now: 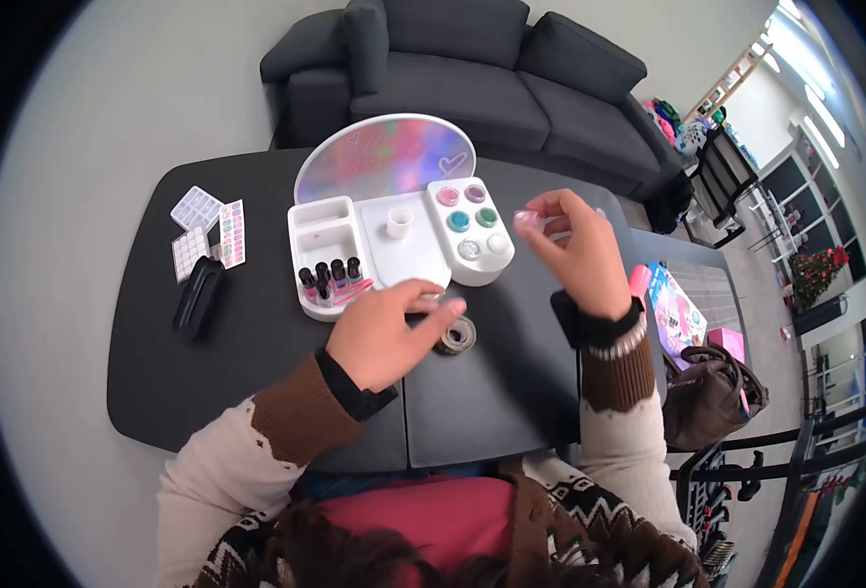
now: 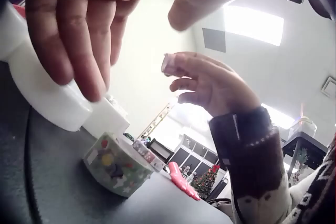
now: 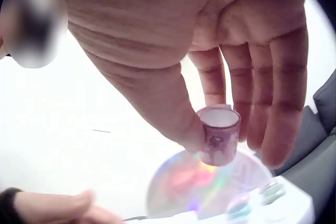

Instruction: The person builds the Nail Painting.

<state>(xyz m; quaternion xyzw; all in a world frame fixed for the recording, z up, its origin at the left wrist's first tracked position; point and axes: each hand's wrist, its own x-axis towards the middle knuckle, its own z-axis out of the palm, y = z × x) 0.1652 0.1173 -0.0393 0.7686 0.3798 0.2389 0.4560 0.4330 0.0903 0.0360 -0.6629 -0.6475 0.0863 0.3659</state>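
In the right wrist view, my right hand (image 3: pixel 247 71) pinches a small pink patterned cup (image 3: pixel 219 142) between thumb and fingers. The head view has this right hand (image 1: pixel 585 255) raised just right of the white organizer (image 1: pixel 499 263), the pink cup (image 1: pixel 528 221) at its fingertips. My left hand (image 1: pixel 386 328) hovers at the organizer's front edge, fingers relaxed and apart from the thumb, with nothing seen between them. Just right of it stands a roll of tape (image 1: pixel 459 336), patterned with flowers in the left wrist view (image 2: pixel 118 165). A white cup (image 1: pixel 399 223) stands on the organizer's middle.
Nail polish bottles (image 1: pixel 323 279) and pink tweezers (image 1: pixel 352 293) lie in the organizer's left part; jars of coloured glitter (image 1: pixel 460 221) fill its right. A black case (image 1: pixel 198 299) and sticker sheets (image 1: pixel 232 235) lie at the left. A bag (image 1: pixel 712 397) sits at the right.
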